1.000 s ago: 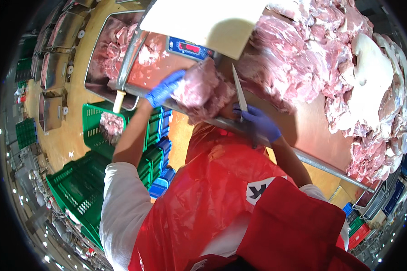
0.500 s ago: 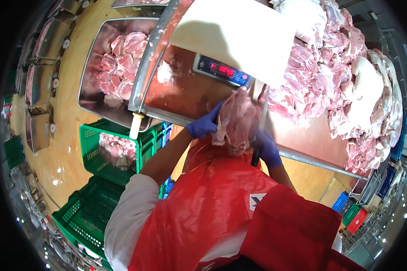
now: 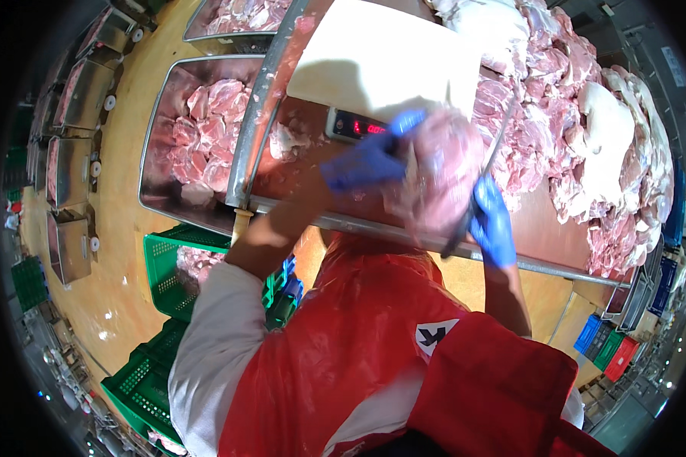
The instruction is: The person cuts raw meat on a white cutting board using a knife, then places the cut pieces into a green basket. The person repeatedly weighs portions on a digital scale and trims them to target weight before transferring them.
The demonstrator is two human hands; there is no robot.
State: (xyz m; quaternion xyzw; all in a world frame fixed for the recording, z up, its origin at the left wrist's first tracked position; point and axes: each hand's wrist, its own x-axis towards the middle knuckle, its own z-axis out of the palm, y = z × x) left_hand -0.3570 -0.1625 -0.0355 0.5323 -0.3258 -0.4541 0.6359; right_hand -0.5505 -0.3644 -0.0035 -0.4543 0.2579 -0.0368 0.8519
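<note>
Head view: your left hand [image 3: 364,161], in a blue glove, is clasped on the left side of a large pink piece of raw meat [image 3: 434,179], which you hold up in front of your chest, over the near edge of the steel table [image 3: 556,268]; the meat is blurred, so its outline is soft. Your right hand [image 3: 493,222], also blue-gloved, is clenched round the dark handle of a knife [image 3: 476,190] whose thin blade runs upward along the right side of the meat. Just behind the meat sits a scale with a red lit display [image 3: 358,126] and a white board [image 3: 389,65] beyond it. To your right the table carries a heap of pale and pink meat cuts [image 3: 587,129]. To your left a steel tub [image 3: 154,164] holds more cut pieces, and below it stands a green crate [image 3: 164,266] with some meat inside. You wear a red apron [image 3: 343,358] over white sleeves
</note>
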